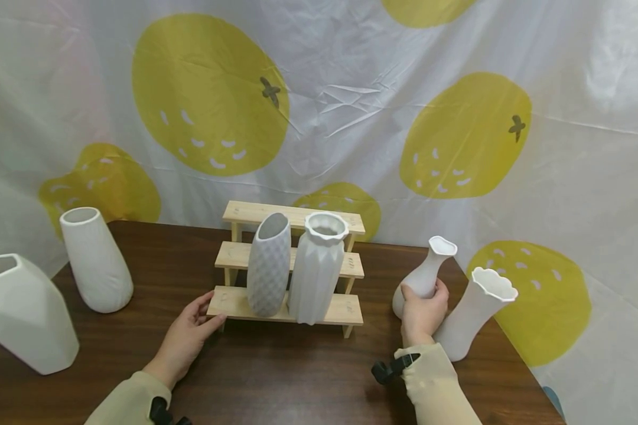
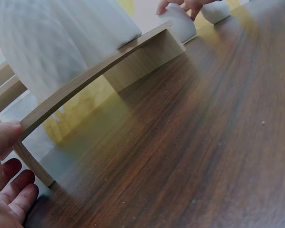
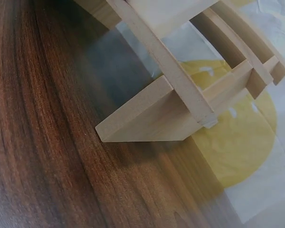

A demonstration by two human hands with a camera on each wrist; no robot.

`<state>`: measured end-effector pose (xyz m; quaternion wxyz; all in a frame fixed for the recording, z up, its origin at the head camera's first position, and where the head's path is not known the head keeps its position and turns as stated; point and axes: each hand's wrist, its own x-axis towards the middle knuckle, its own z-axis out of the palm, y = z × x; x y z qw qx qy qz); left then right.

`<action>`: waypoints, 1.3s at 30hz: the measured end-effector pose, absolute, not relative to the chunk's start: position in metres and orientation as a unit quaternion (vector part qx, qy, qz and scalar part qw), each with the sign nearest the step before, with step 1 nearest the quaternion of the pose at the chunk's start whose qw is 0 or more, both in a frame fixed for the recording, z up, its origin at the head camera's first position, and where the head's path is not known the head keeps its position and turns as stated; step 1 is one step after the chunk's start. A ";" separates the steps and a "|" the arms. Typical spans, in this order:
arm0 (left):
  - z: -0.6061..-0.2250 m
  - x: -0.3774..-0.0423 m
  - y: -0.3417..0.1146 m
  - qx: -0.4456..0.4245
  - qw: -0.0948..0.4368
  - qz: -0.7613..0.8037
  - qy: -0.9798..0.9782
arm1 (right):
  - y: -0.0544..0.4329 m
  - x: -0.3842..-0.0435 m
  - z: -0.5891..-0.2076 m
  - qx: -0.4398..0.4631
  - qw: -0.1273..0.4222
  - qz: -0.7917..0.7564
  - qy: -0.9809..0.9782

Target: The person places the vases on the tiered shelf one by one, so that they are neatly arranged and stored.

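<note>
A three-step wooden stand (image 1: pixel 292 212) stands mid-table. My left hand (image 1: pixel 183 336) holds the left end of its lowest step; in the left wrist view the thumb (image 2: pixel 7 133) lies against the board's end, fingers curled by the leg. On that step stand a slant-mouthed vase with a diamond texture (image 1: pixel 268 271) and a faceted vase with a scalloped rim (image 1: pixel 315 274). To the right, my right hand (image 1: pixel 424 313) grips a narrow-necked white vase (image 1: pixel 433 265) round its body, tilted in the head view. The right wrist view shows the stand's right leg (image 3: pixel 142 114), not the hand.
Close to the right hand stands a white vase with a wavy flared rim (image 1: pixel 475 313). At the left are a tall tapered vase (image 1: pixel 95 260) and an angular faceted vase (image 1: pixel 29 319). A curtain with yellow fruit prints (image 1: pixel 340 141) hangs behind the dark wooden table (image 1: pixel 292 378).
</note>
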<state>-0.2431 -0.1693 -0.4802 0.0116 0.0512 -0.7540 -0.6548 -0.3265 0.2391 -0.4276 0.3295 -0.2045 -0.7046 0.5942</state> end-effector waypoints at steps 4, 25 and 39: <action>-0.481 -0.244 -0.170 0.054 0.011 -0.655 -0.754 | 0.239 -0.325 -0.424 -0.188 0.324 0.589 -0.716; -0.482 -0.244 -0.170 0.054 0.015 -0.656 -0.753 | 0.229 -0.311 -0.372 -0.088 0.269 0.622 -0.730; -0.483 -0.245 -0.171 0.052 0.009 -0.657 -0.752 | 0.214 -0.304 -0.333 0.007 0.203 0.640 -0.741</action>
